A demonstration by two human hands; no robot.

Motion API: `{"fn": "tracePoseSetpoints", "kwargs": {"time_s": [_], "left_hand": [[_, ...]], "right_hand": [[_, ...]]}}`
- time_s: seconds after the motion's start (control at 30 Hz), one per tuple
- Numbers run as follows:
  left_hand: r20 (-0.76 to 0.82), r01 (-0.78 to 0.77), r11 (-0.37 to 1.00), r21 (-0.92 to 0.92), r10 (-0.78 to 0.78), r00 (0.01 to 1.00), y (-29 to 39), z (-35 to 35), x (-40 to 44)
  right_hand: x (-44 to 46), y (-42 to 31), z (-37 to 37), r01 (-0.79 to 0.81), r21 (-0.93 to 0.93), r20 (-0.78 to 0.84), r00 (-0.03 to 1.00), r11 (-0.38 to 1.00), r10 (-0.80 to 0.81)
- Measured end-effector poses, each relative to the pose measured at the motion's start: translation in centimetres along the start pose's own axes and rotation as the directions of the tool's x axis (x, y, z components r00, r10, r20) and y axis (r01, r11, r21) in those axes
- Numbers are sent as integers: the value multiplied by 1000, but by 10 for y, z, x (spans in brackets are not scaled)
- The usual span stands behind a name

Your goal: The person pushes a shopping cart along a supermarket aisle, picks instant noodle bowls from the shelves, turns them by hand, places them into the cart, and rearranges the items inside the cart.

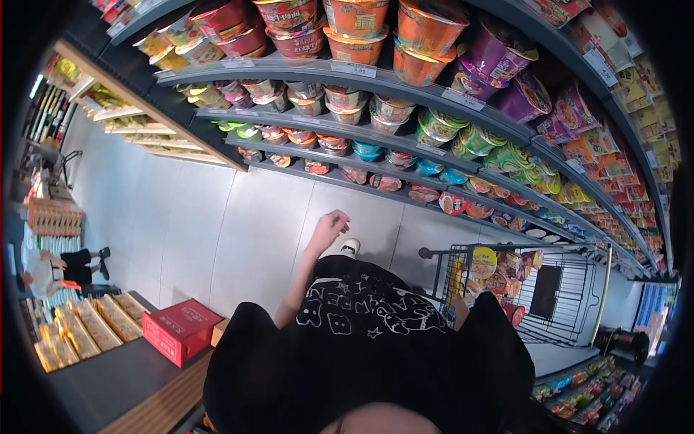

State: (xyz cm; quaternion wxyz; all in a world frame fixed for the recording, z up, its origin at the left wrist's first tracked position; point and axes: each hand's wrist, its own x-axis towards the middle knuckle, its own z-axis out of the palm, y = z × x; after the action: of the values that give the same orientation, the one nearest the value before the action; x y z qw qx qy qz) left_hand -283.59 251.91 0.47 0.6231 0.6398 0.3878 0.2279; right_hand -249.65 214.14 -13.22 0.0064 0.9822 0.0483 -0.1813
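Note:
My left hand (331, 229) hangs over the floor in front of the shelves, fingers loosely bent and apart, with nothing in it. Part of my right hand (463, 307) shows at the near side of the shopping cart (567, 311); its fingers cannot be made out. Inside the cart lie several packaged cups and bowls, among them a yellow-lidded one (483, 262).
Curved shelves (289, 70) of instant noodle bowls and packs run across the top and right. At the lower left, a red box (181, 329) stands on a display counter (94, 387). Another person (54, 267) is at the far left.

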Motion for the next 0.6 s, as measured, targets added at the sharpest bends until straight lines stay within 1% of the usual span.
{"fn": "tracePoseSetpoints", "kwargs": {"time_s": [0.07, 0.13, 0.2, 0.27, 0.3, 0.33, 0.37, 0.4, 0.43, 0.47, 0.5, 0.53, 0.6], "left_hand": [[-57, 105, 992, -66, -109, 992, 4, -17, 11], [-57, 98, 993, -62, -102, 993, 4, -30, 31], [-87, 27, 993, -116, -37, 996, 5, -42, 63], [-172, -27, 994, -110, 7, 985, 18, -55, 107], [-272, -120, 991, -57, 100, 957, 27, -61, 131], [-332, -98, 988, -117, 54, 942, 40, -68, 154], [-400, -158, 984, -81, 113, 910, 49, -76, 177], [-451, -87, 992, -91, 37, 892, 55, -85, 201], [-502, -83, 996, -17, 63, 862, 50, -95, 230], [-519, -18, 1000, -12, 9, 855, 53, -103, 251], [-549, 97, 991, 91, -32, 835, 58, -112, 269], [-531, 81, 997, -3, -70, 845, 49, -117, 292], [-600, 207, 978, 30, -148, 786, 30, -125, 333]], "right_hand": [[-7, -10, 0, 14, -31, 27, 1000, 999, -13], [-14, -17, 0, 29, -48, 52, 998, 998, -27], [-21, -26, 1, 50, -56, 75, 996, 997, -46], [-27, -34, 6, 76, -54, 97, 993, 996, -70], [-28, -39, 11, 89, -50, 102, 991, 995, -83], [-34, -47, 14, 103, -43, 109, 989, 994, -98], [-33, -47, 23, 115, -30, 113, 987, 993, -111], [-35, -53, 28, 123, -21, 121, 985, 992, -119], [-43, -64, 27, 130, -11, 127, 984, 991, -127], [-46, -69, 31, 142, 1, 132, 981, 990, -141], [-45, -71, 39, 152, 15, 141, 978, 988, -152], [-47, -75, 42, 161, 22, 149, 975, 987, -163], [-51, -81, 48, 182, 31, 168, 968, 983, -185]]}}
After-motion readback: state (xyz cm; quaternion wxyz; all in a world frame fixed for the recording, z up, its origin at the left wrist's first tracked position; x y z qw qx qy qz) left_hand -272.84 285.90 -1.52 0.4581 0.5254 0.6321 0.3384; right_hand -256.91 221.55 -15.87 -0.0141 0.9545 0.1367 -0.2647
